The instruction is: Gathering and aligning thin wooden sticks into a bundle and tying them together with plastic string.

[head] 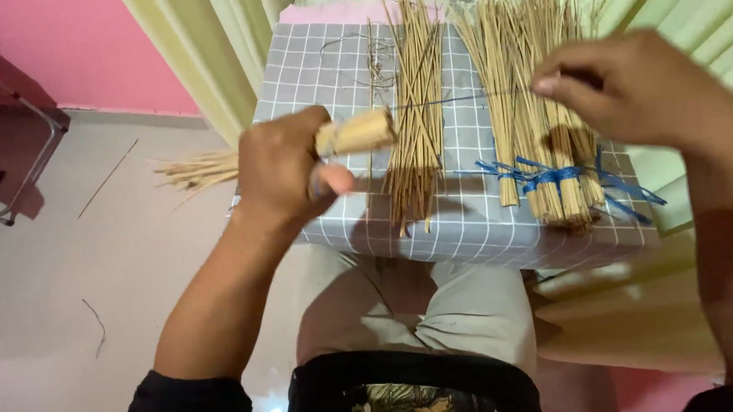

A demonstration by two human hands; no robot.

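Left hand: the left hand (280,172) is closed in a fist around a bundle of straw sticks (356,135), over the left edge of the grid-patterned box (313,70).
Bundle axis: roughly level, cut end pointing right, loose tips fanning left.
Right hand: the right hand (622,87) has its fingers pinched shut on a thin thread (460,99) running to the bundle.
Nearby: a loose stick pile (416,107) and a blue-tied bundle (543,143) lie on the box.

Open grid cloth (313,70) lies left of the loose sticks (416,107); the tied bundle (551,143) blocks the right side.
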